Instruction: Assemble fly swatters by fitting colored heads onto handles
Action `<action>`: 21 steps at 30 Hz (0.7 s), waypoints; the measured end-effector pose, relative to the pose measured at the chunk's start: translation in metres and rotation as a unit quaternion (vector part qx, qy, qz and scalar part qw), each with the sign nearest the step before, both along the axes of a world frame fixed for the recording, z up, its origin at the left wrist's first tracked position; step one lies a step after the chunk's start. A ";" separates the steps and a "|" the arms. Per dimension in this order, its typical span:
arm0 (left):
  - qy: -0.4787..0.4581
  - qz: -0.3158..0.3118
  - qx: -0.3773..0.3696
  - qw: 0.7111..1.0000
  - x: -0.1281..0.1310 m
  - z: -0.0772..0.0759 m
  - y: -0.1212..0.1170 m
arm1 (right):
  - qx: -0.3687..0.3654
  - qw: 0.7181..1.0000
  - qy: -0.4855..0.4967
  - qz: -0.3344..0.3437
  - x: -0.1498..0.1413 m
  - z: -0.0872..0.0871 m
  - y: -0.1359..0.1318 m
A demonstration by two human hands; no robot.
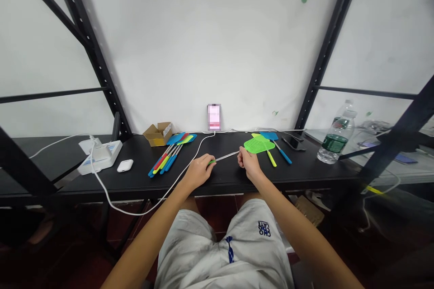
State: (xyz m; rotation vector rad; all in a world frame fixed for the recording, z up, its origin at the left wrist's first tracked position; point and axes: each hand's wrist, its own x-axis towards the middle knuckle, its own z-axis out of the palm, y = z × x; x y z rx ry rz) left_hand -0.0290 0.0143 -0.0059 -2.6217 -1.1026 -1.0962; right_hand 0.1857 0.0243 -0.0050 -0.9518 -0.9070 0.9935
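A green fly swatter with a metal rod lies across my two hands, its perforated head to the right. My left hand is closed round the green handle end. Near the head, my right hand pinches the rod with curled fingers. Just beyond that head rest a yellow-green fly swatter and a blue fly swatter. Left of my hands lies a bundle of several fly swatters with blue, red and yellow handles, their heads pointing away from me.
A lit phone leans on the wall, its white cable looping over the desk edge. Leftward are an open cardboard box, an earbud case and a power strip. Rightward stand a dark phone and water bottles.
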 end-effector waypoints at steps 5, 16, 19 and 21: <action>-0.003 -0.004 -0.004 1.000 0.002 0.000 -0.001 | 0.001 1.000 -0.019 0.018 0.000 -0.001 -0.001; 0.004 -0.002 -0.011 1.000 0.008 0.002 -0.006 | -0.003 1.000 -0.016 0.016 -0.002 0.000 -0.002; 0.023 0.006 -0.010 1.000 0.009 0.002 -0.007 | -0.007 1.000 -0.001 -0.008 -0.003 0.002 -0.003; 0.026 0.016 -0.006 1.000 0.009 0.002 -0.007 | -0.011 0.999 0.019 -0.037 -0.003 0.004 -0.004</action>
